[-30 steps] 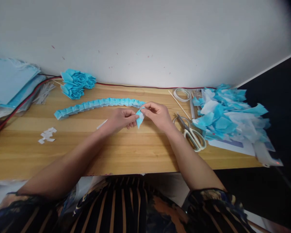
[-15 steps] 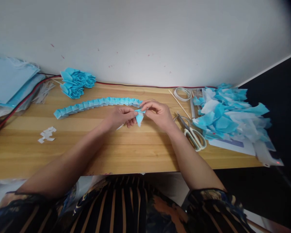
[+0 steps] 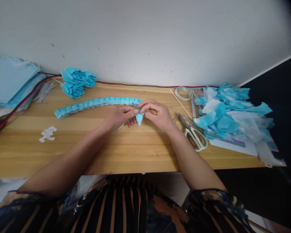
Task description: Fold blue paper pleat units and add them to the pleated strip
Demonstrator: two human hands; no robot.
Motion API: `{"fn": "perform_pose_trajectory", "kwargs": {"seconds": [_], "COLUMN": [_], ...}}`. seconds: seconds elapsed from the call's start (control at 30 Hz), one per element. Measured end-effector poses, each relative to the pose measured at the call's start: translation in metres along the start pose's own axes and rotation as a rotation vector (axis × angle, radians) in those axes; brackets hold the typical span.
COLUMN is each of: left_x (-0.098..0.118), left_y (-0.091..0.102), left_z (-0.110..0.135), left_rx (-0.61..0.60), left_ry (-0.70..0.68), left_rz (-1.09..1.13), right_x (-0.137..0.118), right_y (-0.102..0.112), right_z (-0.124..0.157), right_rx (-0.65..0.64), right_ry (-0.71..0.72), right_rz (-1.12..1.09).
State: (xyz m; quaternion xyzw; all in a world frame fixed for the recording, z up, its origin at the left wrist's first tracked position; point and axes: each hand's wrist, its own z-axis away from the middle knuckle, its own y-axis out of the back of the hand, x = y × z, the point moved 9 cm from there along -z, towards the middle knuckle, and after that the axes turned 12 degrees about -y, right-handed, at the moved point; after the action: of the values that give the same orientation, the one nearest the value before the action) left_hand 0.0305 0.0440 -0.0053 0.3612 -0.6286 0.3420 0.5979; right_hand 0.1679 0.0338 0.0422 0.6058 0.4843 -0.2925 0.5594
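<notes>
Between my hands is a small light-blue fabric piece (image 3: 139, 117), folded to a point that hangs downward. My left hand (image 3: 122, 116) pinches its left side, and a thin white strip (image 3: 120, 127) sticks out below those fingers. The fingers of my right hand (image 3: 156, 113) are closed on its upper right edge. Just behind them, a curved row of folded blue pieces (image 3: 97, 102) lies on the table, its right end close to my right fingertips and partly hidden by them.
Scissors (image 3: 192, 132), a tape roll (image 3: 183, 93) and a thin stick (image 3: 180, 103) lie at right, beside a heap of blue and white fabric pieces (image 3: 232, 113). Blue fabric roses (image 3: 77, 82), small white tape bits (image 3: 48, 134) and stacked blue masks (image 3: 12, 79) are at left.
The upper edge of the blue piece has been folded over, so it now looks like a smaller, neater triangle. Both hands stay in nearly the same place.
</notes>
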Motion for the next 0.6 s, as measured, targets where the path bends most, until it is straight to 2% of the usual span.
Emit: {"fn": "perform_pose_trajectory", "kwargs": {"seconds": [0.13, 0.23, 0.37, 0.47, 0.6], "left_x": [0.003, 0.007, 0.014, 0.020, 0.023], "left_y": [0.000, 0.004, 0.012, 0.019, 0.024], "left_z": [-0.001, -0.001, 0.001, 0.003, 0.004], "left_rx": [0.001, 0.061, 0.184, 0.274, 0.324], "left_ry": [-0.031, -0.052, -0.093, -0.161, -0.218], "left_rz": [-0.030, -0.032, -0.037, -0.046, -0.052], "right_x": [-0.002, 0.004, 0.017, 0.017, 0.005], "right_y": [-0.001, 0.001, 0.012, 0.012, -0.002], "right_z": [0.001, 0.000, -0.002, -0.001, 0.001], "right_rx": [-0.020, -0.014, 0.117, 0.160, 0.088], "right_ry": [0.011, -0.052, -0.162, -0.191, -0.199], "right_rz": [-0.032, -0.134, -0.285, -0.228, -0.090]}}
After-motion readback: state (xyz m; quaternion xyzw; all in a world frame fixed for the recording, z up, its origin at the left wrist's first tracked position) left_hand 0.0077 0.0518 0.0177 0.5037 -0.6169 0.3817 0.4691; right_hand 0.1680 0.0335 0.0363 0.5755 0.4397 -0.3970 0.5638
